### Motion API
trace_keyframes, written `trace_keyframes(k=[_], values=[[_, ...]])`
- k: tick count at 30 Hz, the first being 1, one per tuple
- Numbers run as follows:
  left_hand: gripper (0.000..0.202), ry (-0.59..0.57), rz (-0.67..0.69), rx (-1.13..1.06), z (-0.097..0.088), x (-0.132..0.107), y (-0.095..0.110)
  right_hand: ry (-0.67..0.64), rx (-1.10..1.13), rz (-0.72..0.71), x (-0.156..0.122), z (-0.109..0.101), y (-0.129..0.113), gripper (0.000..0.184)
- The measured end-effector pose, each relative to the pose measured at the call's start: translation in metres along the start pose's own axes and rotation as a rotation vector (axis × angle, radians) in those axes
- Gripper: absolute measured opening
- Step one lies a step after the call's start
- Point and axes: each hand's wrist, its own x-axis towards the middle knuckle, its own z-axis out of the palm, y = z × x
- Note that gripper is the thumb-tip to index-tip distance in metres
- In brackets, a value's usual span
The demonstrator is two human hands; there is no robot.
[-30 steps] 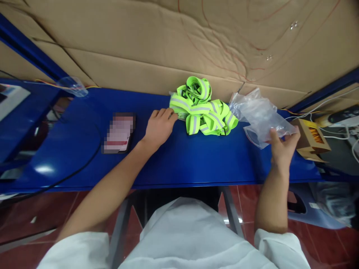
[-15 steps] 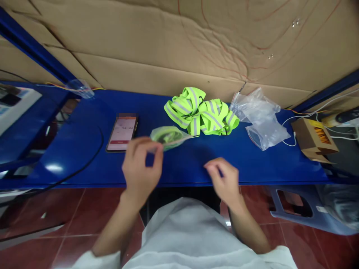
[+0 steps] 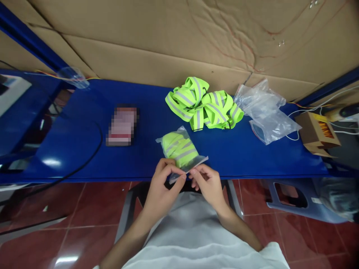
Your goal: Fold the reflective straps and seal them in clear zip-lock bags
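Note:
A small clear zip bag [image 3: 179, 149] holding a folded neon-yellow reflective band lies at the front edge of the blue table [image 3: 84, 157]. My left hand [image 3: 162, 190] pinches the bag's open end from the left. My right hand [image 3: 209, 183] pinches the same edge from the right. Both hands sit just in front of the table edge, above my white-clothed lap. Farther back lies a heap of loose neon reflective bands [image 3: 202, 104].
A pile of empty clear bags [image 3: 265, 112] lies right of the bands. A phone [image 3: 122, 125] rests on the left with a black cable [image 3: 84, 164] curving beside it. A small cardboard box [image 3: 318, 134] and white cables are at far right. Cardboard sheets [image 3: 168, 45] back the table.
My left hand drew the bagged band from the heap to the front edge. My right hand left the pile of bags and came in to pinch the bag's edge too.

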Motion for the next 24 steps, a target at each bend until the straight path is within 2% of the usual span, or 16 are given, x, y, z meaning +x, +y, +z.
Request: trace_keyframes(k=[6,12,15,20,24], values=[[0.008,0.013,-0.052,-0.089,0.006,-0.004,-0.003,-0.029,0.116,0.018,0.006,0.002,0.001,0.035],[0.009,0.081,-0.055,-0.103,0.002,-0.006,0.002,-0.021,0.140,-0.049,0.001,0.010,-0.001,0.024],[0.008,0.149,0.014,0.013,0.002,-0.007,0.010,0.008,0.137,-0.077,0.000,0.013,0.000,0.020],[0.008,0.183,0.182,0.289,0.004,-0.006,0.018,0.074,0.126,-0.101,0.001,0.019,0.003,0.018],[0.007,0.286,0.235,0.323,0.012,-0.006,0.018,0.127,0.076,-0.116,0.003,0.025,0.000,0.020]])
